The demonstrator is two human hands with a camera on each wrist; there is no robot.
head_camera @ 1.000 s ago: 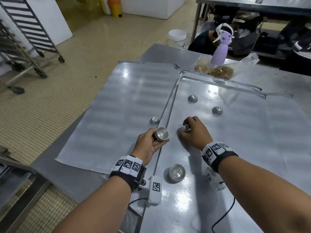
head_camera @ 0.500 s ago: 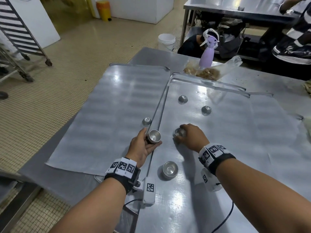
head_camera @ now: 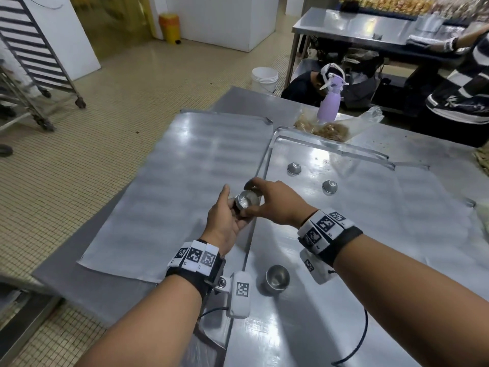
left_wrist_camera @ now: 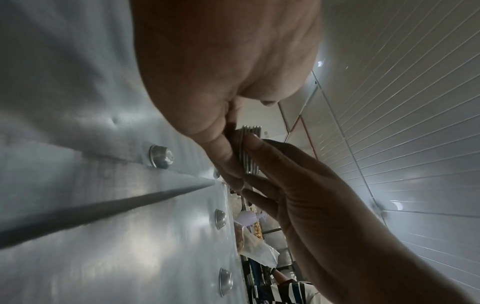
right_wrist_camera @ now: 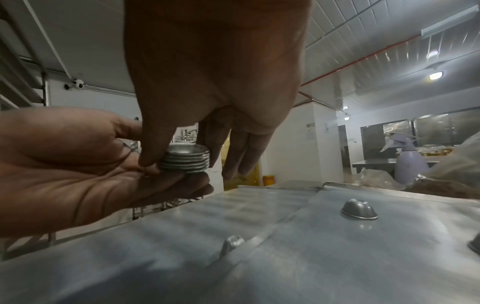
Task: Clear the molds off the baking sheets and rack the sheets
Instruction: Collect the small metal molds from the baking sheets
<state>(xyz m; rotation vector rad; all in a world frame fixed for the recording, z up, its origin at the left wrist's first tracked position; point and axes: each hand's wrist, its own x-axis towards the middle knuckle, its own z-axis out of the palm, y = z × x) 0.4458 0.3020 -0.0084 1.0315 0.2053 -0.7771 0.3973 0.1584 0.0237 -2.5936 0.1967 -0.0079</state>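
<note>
My left hand (head_camera: pixel 232 207) cups a nested stack of small metal molds (head_camera: pixel 247 202) above the seam between two baking sheets. My right hand (head_camera: pixel 260 200) pinches the top mold of that stack (right_wrist_camera: pixel 185 159) by its rim; the left wrist view shows the stack (left_wrist_camera: pixel 249 152) edge-on. Two inverted molds (head_camera: pixel 294 168) (head_camera: pixel 329 186) lie farther back on the right sheet (head_camera: pixel 344 247). An upright mold (head_camera: pixel 277 276) stands near me. Another mold (right_wrist_camera: pixel 231 244) lies on the left sheet (head_camera: pixel 185 181) at the seam, mostly hidden by my right fingers in the head view.
A purple spray bottle (head_camera: pixel 329 107) and a plastic bag of crumbs (head_camera: pixel 330 129) sit at the table's far edge. A wheeled tray rack (head_camera: pixel 31 49) stands far left on the tiled floor. A white bucket (head_camera: pixel 264 78) and a person in stripes (head_camera: pixel 463 96) are beyond the table.
My right hand lifted a mold off the right sheet and carried it left onto the stack in my left hand. The left hand rose slightly.
</note>
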